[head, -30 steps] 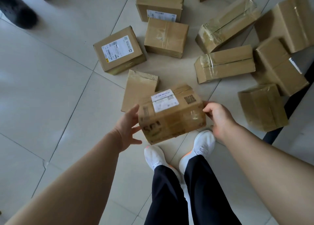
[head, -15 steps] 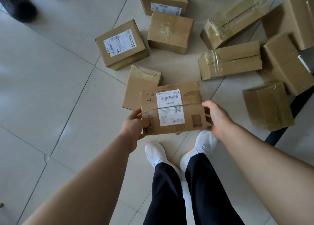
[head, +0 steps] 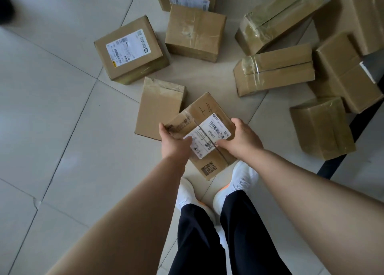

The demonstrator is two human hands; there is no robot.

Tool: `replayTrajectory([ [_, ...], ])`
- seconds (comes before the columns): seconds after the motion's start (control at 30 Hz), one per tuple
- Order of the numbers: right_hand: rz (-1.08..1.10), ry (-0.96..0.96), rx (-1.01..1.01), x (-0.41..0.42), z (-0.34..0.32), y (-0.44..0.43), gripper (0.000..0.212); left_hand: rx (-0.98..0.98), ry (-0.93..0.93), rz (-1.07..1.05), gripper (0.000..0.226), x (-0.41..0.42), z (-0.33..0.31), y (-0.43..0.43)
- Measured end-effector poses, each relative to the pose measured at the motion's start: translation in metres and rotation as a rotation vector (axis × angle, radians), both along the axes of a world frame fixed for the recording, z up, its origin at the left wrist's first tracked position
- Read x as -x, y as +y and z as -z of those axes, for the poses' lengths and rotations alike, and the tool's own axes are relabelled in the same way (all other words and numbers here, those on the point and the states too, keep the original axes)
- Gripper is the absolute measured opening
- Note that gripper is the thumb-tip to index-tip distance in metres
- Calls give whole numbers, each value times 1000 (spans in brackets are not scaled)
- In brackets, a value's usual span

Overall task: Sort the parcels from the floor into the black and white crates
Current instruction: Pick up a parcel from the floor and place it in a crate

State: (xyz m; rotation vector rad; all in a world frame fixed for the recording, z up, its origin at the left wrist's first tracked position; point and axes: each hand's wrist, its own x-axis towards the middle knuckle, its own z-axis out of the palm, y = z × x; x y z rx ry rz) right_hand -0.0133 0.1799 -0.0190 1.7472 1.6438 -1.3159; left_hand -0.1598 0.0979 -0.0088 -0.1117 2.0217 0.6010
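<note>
I hold a brown cardboard parcel (head: 204, 133) with a white barcode label above my feet, its label face up and turned at an angle. My left hand (head: 174, 142) grips its left edge, thumb on the label. My right hand (head: 241, 139) grips its right edge, fingers curled over the top. Several more brown parcels lie on the tiled floor beyond: a labelled one (head: 129, 50) at the left, a plain flat one (head: 159, 108) just behind the held parcel, a taped one (head: 274, 70) at the right. No crate is in view.
More parcels crowd the upper right, among them a box (head: 322, 127) next to a dark frame leg (head: 340, 150). My white shoes (head: 239, 181) stand below the parcel. Light floor tiles (head: 52, 108) stretch to the left. A dark object (head: 5, 6) sits at the top left edge.
The parcel has been rotated in my hands, so the label now lies diagonally. Both hands have shifted closer together on top of it.
</note>
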Motion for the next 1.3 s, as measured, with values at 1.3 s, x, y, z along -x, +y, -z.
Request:
replayTrajectory([
  [1.3, 1347, 180, 69, -111, 58, 93, 42, -36, -93, 908, 106, -95, 52, 205],
])
